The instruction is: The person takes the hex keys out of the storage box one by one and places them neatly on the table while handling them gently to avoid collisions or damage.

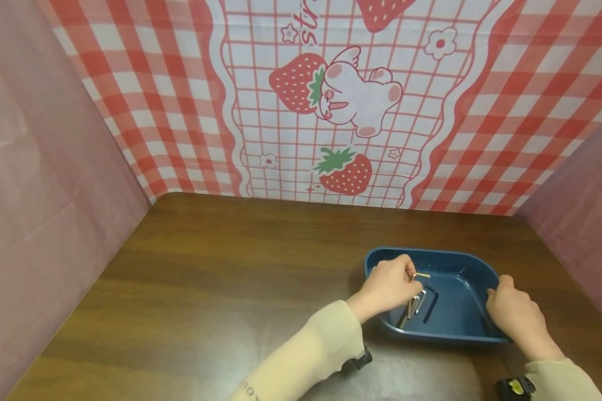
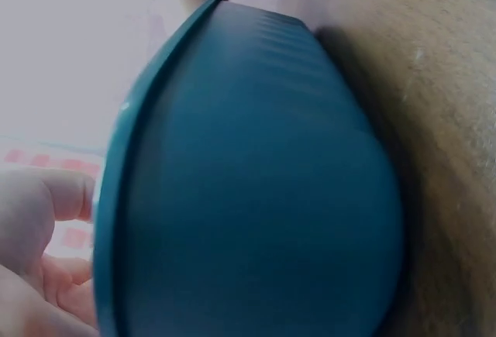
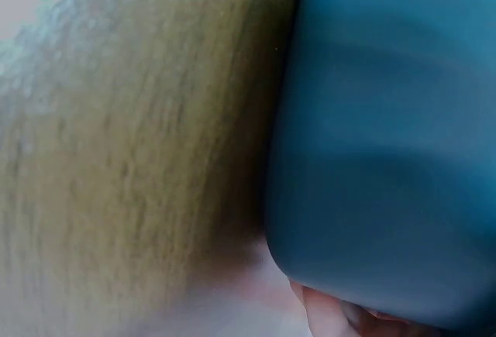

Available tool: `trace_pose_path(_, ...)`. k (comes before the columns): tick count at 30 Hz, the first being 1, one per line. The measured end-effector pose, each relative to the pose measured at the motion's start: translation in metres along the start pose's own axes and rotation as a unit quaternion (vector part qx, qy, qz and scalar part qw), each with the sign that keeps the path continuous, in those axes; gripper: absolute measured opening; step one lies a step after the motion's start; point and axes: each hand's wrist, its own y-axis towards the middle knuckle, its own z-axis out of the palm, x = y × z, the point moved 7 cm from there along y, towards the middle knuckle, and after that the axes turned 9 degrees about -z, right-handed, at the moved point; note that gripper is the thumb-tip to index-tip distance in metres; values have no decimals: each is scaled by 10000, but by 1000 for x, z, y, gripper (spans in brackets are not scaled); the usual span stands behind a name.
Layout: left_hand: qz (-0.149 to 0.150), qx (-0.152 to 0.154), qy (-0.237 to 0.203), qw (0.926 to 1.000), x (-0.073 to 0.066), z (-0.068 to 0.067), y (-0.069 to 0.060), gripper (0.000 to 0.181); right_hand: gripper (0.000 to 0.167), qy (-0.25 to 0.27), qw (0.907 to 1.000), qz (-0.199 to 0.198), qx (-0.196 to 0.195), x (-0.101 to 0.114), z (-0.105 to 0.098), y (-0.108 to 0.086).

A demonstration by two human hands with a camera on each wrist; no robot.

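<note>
A blue tray (image 1: 456,331) with rounded corners stands on the wooden table toward the right in the head view. Above its left part, my left hand (image 1: 388,284) pinches a small gold-coloured hex key (image 1: 421,274) between thumb and fingers. Below that hand, several silvery hex keys (image 1: 412,306) and a black hex key (image 1: 433,303) lie in the tray. My right hand (image 1: 519,312) grips the tray's right end, thumb over the rim. In the left wrist view the tray's outer wall (image 2: 256,174) hides what is inside, including the held key.
The brown wooden table (image 1: 205,289) stretches left of the tray. Behind it hangs a red-and-white checked cloth (image 1: 180,100) with strawberries. Pink cloth (image 1: 55,195) closes off the left side, and more pink cloth (image 1: 587,211) the right.
</note>
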Motion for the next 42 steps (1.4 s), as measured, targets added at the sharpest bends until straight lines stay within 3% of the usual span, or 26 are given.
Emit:
trace_pose_path(4,-68,63,-624,9980,3,-7,-1,10,41,-1,9999,-82,-91,1,-1,0)
trace_pose_path(11,60,-238,-854,9960,13,-22,-4,5,41,13,9985,-442,-319,1,-4,-1)
trace_pose_path(17,162,-280,-1543,9875,19,-37,-5,4,48,113,9991,-358,-220,-4,-3,-1)
trace_pose_path(22,-28,-369,-1848,9821,28,-53,-6,5,49,167,9992,-329,-130,-3,-3,-1)
trace_pose_path(26,-217,-330,-1953,9800,43,-64,-5,6,49,172,9994,-280,-85,-3,-2,-1)
trace_pose_path(30,-475,-273,-1740,9832,62,-74,-3,7,50,175,9995,-240,-62,-3,-2,-1)
trace_pose_path(33,-609,-257,-1220,9903,73,-76,0,6,49,140,9995,-243,-109,-3,-3,-1)
trace_pose_path(38,-620,-109,-23,9980,85,-66,2,3,47,126,9995,-258,-105,-2,-3,-1)
trace_pose_path(42,-626,4,259,9977,92,-59,3,5,45,121,9992,-320,-199,-1,-3,-1)
